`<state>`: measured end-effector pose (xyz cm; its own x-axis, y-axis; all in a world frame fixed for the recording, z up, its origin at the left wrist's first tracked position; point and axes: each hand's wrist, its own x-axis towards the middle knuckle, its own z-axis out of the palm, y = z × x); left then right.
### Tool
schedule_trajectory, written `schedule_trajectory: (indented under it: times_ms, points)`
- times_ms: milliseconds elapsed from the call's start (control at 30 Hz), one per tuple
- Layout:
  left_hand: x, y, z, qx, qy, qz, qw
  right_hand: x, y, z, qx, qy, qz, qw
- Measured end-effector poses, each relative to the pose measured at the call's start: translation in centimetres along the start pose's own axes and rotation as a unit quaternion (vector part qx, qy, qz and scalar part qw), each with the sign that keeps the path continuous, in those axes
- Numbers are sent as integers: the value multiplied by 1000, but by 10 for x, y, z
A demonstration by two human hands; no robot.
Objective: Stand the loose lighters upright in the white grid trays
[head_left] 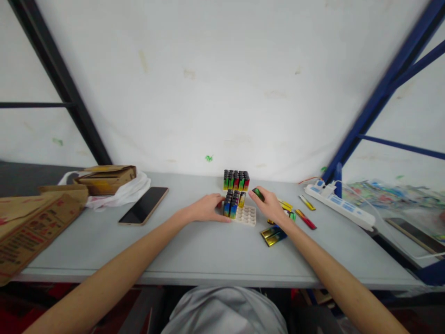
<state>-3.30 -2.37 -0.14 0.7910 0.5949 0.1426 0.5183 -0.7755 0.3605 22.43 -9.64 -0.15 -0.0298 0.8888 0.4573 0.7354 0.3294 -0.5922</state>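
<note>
A white tray (247,216) with round hollows lies in the middle of the table. Blue lighters with black tops (231,208) stand upright in its left part, and a yellow lighter (242,200) stands behind the bare hollows. My left hand (208,208) is curved round the tray's left end, its thumb along the front edge and its fingers further back, partly hidden. Between the fingertips of my right hand (268,204) is a green lighter with dark parts (257,194), raised just right of the tray. Behind, a block of multicoloured lighters (236,180) stands upright.
Loose lighters (274,234) lie under and beside my right forearm, with a red one (306,219) further right. A power strip (340,207) lies at the right. At the left are a phone (143,206), a small carton (107,180) and a larger carton (38,222).
</note>
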Motion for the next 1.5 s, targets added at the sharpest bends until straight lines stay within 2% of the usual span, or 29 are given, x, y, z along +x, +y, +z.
schedule_trajectory:
  times_ms: [133,267,467,567,667,800,933,1067,1200,1267,1367,1500]
  points:
    - [-1,2,0,5,4,-5,1000,-1,-1,-2,-2,-24,-57,998]
    - [-1,2,-1,12,-1,-4,1000,-1,-1,-2,-54,-30,-113,992]
    - [-1,1,-1,6,1,-2,1000,-1,3,0,-64,-35,-56,996]
    - [-1,0,0,8,-2,-4,1000,-1,6,2,-64,-69,-64,993]
    - [0,-1,0,2,-3,3,1000,0,6,4,-127,-98,-79,984]
    - [0,-2,2,-6,7,12,1000,2,1,13,-226,-91,-83,966]
    - [0,-1,2,4,9,-7,1000,2,-4,17,-221,-113,-83,965]
    - [0,-1,1,2,5,0,1000,4,5,-4,-156,-155,-101,970]
    - [0,-2,2,-12,8,4,1000,9,38,-46,-173,-58,-55,982]
    - [0,-2,2,-10,12,-2,1000,10,60,-66,-202,-43,-34,978]
    - [0,-2,2,-3,10,-11,1000,7,89,-84,-231,-82,9,969]
    - [0,-3,2,3,3,-1,1000,4,104,-85,-209,-154,56,964]
